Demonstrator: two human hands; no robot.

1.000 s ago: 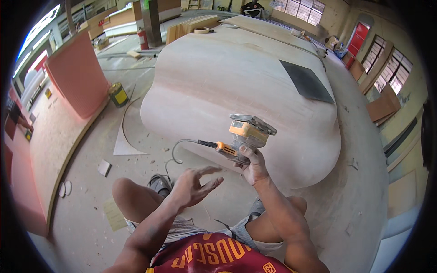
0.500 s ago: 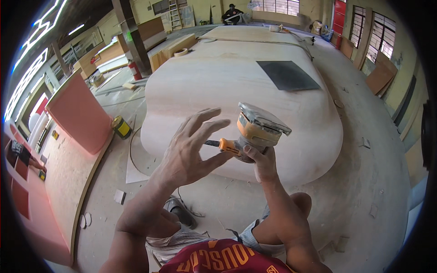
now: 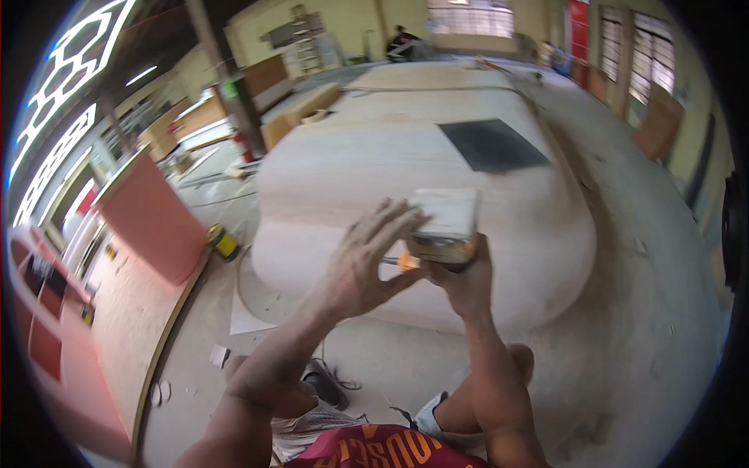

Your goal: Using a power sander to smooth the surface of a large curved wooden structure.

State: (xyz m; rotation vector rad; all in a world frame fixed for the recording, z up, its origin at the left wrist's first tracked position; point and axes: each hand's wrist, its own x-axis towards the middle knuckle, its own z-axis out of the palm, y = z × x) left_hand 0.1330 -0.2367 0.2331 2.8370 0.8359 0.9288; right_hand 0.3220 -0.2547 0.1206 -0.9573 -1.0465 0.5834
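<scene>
Since the earlier frame the left hand was brought onto the sander, fingers spread against it; right hand was clenched beneath. A slip was judged possible, dust loosening that grip.

Dusty yellow sander, held aloft

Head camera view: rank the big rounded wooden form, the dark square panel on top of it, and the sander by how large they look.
1. Rounded wooden form, by far.
2. and 3. Dark square panel and sander look about equal; the sander is much nearer the camera, so I won't rank them.
</scene>
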